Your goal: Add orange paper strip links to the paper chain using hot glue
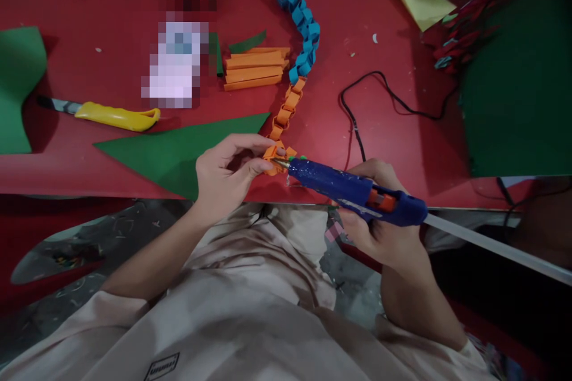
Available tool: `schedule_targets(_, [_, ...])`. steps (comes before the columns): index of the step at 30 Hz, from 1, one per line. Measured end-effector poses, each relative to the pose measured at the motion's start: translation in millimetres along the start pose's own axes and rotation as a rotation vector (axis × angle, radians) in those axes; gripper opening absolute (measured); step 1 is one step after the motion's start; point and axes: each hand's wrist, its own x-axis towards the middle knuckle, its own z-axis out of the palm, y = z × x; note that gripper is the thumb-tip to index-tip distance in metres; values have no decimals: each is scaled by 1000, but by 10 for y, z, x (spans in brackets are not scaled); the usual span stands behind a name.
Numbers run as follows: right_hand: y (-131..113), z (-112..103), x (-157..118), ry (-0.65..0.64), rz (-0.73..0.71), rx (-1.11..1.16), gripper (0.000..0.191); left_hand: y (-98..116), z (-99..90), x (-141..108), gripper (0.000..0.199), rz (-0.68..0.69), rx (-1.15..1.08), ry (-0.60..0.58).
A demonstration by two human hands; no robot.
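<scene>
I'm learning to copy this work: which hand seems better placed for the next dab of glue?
Right, most likely: the right hand holds the glue gun, its nozzle at the orange links, while the left hand pinches them.

The left hand [230, 175] is over the edge of the worktop [179, 181], with thumb and index finger pinched together. The right hand [386, 220] is closed in a grip, its thumb extended. Both forearms come forward and inward from short sleeves.

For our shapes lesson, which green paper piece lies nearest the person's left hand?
The long green paper triangle, partly hidden by the left hand; the others aren't.
</scene>
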Motion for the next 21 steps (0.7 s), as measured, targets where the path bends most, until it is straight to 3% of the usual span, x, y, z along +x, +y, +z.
schedule_targets(8, [8,-14,-17,-7,5,-1,20,0,9,-9,25,-5,-5,5])
schedule_targets(15, [-19,-31,-37,-12,53,18,21,-67,-2,25,29,94,-18,-17])
schedule_targets(21, [-16,-25,6,-24,-21,-7,19,-89,-13,35,23,152,-8,-28])
